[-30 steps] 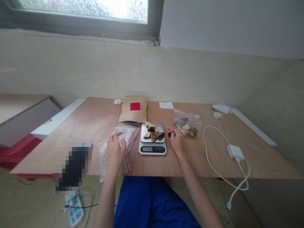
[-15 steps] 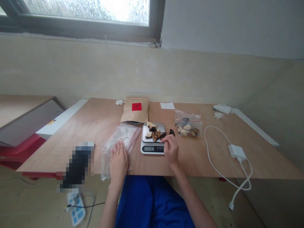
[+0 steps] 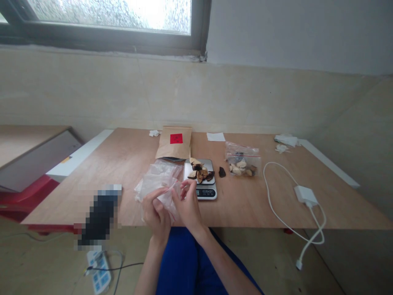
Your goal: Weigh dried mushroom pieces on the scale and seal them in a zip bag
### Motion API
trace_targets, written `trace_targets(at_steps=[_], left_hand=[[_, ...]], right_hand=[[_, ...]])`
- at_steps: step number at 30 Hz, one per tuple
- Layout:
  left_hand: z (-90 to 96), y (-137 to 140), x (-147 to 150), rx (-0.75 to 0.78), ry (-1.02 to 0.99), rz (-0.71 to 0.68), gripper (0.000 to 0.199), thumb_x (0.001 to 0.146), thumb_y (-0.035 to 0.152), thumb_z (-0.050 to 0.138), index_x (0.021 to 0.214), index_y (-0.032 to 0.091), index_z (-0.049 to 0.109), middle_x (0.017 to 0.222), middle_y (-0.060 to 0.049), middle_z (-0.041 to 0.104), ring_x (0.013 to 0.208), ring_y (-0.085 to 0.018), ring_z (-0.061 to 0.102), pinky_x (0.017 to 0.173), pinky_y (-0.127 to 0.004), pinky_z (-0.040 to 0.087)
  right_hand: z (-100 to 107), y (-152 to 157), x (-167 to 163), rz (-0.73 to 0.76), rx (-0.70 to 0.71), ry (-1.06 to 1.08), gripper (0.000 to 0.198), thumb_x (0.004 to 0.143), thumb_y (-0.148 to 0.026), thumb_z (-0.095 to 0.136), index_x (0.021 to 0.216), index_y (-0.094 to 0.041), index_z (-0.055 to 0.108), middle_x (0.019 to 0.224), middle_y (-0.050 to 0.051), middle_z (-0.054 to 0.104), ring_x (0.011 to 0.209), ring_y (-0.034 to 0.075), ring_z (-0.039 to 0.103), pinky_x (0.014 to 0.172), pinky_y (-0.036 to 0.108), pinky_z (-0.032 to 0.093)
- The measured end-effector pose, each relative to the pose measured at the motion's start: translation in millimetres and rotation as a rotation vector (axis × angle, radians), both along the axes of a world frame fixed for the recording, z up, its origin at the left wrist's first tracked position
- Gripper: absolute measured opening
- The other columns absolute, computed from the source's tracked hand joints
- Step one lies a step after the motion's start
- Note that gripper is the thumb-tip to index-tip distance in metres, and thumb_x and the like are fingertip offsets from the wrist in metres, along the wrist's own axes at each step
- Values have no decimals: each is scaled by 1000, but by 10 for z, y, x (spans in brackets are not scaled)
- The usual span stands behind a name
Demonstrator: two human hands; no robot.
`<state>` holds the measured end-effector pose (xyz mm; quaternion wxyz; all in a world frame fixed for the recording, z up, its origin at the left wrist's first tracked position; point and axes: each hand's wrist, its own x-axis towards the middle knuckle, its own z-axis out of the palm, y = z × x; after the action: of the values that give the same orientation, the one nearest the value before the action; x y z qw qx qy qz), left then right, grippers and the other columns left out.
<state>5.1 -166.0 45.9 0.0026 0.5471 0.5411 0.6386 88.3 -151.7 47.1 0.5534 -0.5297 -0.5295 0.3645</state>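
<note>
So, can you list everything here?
Scale: one, white, centre
Dried pieces: several, brown, cream, on scale
Loose piece: one, dark, scale's right
Filled bag: one, clear, right
Loose bags: count unclear, transparent, scale's left
Pouch: one, brown, rear
Paper: one, white, rear
Scraps: several, white, rear
Corded adapter: one, white, right
Power strip: one, white, floor
Blurred patch: one, dark, table's left
Tables: two, brown, front, left
Furniture: count unclear, red, left
Window: one, grey, above
Trousers: one, blue, below
Left fingers, right fingers: two hands, bare, at loose bags
</note>
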Motion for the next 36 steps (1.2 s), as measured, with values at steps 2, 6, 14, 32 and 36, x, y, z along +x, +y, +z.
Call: trace_targets(at_steps=[2,6,14,32,36], left_hand=[[48,30,36,10,-62,31,29,91,23,29,87,17,57,85,-4,63,85,-15,58,79,-30,44],[158,109,67,-51,-143,100,30,92,27,29,84,17,56,81,-3,60,76,-13,55,74,-28,43],[171,186,-21,-141,49,-261,43,92,41,22,110,20,54,118,-10,56,111,-20,50,94,-37,38],[279,374,-131,-47,79,99,27,88,28,44,106,20,63,80,-2,59,70,-12,53,67,-25,42],[386,397,-234,-123,133,173,31,85,32,47,110,24,63,76,-1,50,66,-12,47,65,-25,41]], right_hand=[[3,84,77,-59,-11,34,28,74,-31,60,90,-23,39,86,1,49,65,12,48,61,26,44],[42,219,300,37,-138,181,19,74,-34,56,78,-22,42,61,-4,48,52,11,46,47,23,39],[231,240,459,244,-133,290,22,75,-36,60,79,-21,44,50,-9,47,42,7,41,42,19,33],[309,407,874,256,65,-77,25,88,-37,44,94,-21,63,84,3,62,78,15,59,70,27,46],[156,461,1142,-16,134,-225,23,87,-32,43,90,-19,62,92,6,64,83,18,58,72,30,46]])
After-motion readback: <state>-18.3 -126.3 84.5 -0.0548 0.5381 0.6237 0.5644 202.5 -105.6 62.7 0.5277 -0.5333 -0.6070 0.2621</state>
